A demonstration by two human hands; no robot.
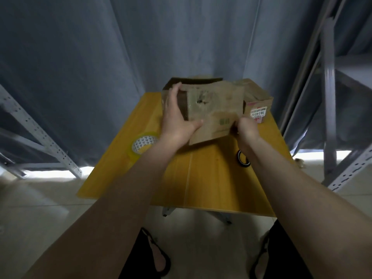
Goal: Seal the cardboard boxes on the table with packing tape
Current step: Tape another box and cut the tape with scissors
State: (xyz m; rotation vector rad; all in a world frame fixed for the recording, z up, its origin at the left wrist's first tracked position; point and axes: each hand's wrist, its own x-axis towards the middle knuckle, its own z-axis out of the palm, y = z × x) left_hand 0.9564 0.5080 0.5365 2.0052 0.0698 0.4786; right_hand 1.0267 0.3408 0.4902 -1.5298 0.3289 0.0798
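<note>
Two hands hold the tilted cardboard box (213, 109) above the desk (211, 178): left grip (177, 119) spread over its side, right grip (246, 128) curled on its corner.

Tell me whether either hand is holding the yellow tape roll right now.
No: the yellow tape roll lies on the table, while the left hand and right hand both grip the cardboard box.

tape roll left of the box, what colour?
The tape roll is clear yellowish, its core white with dark triangles; seen in the head view.
</note>
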